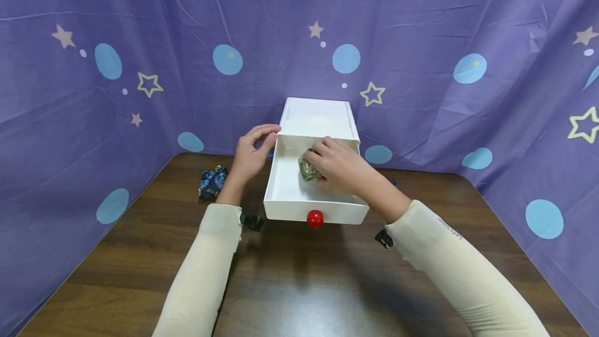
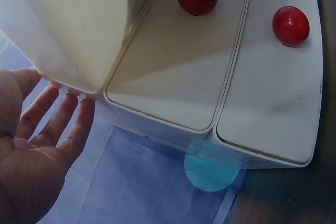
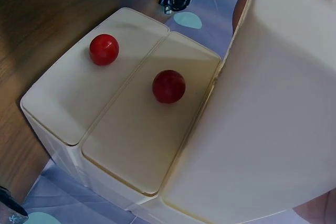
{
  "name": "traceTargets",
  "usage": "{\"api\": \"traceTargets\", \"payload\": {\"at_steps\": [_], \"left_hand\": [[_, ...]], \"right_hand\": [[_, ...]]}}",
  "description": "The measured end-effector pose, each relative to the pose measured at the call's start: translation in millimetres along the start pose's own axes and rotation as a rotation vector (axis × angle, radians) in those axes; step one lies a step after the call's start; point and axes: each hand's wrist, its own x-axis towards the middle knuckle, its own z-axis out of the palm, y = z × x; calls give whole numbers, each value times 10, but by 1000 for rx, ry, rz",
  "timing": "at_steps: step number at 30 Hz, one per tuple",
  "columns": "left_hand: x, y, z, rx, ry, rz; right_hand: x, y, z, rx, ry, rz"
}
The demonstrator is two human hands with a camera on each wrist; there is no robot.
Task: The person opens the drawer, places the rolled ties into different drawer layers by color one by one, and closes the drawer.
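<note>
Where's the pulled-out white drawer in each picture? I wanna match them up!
Head: the pulled-out drawer is near the middle, with its red knob at the front.
Left wrist: it's at the upper left.
Right wrist: it fills much of the right side, its knob partly cut off at the top right corner.
Shared landmark: the white cabinet.

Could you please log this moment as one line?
top drawer: open; left hand: touching white cabinet; right hand: gripping patterned bundle inside top drawer

Speckled, greenish bundle (image 1: 307, 169) — inside extended white drawer (image 1: 289, 210).
</note>
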Motion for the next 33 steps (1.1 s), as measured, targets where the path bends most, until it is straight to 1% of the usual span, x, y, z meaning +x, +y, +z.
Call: {"api": "traceTargets", "payload": {"at_steps": [7, 13, 23, 33], "left_hand": [[-2, 14, -2, -6, 3, 2], [-6, 20, -3, 3, 6, 0], [-3, 2, 2, -4, 3, 4], [-1, -14, 7, 7, -1, -4]], "right_hand": [[35, -56, -84, 24, -87, 31], [44, -79, -131, 73, -115, 38], [29, -105, -211, 192, -120, 43], [3, -127, -242, 201, -86, 24]]}}
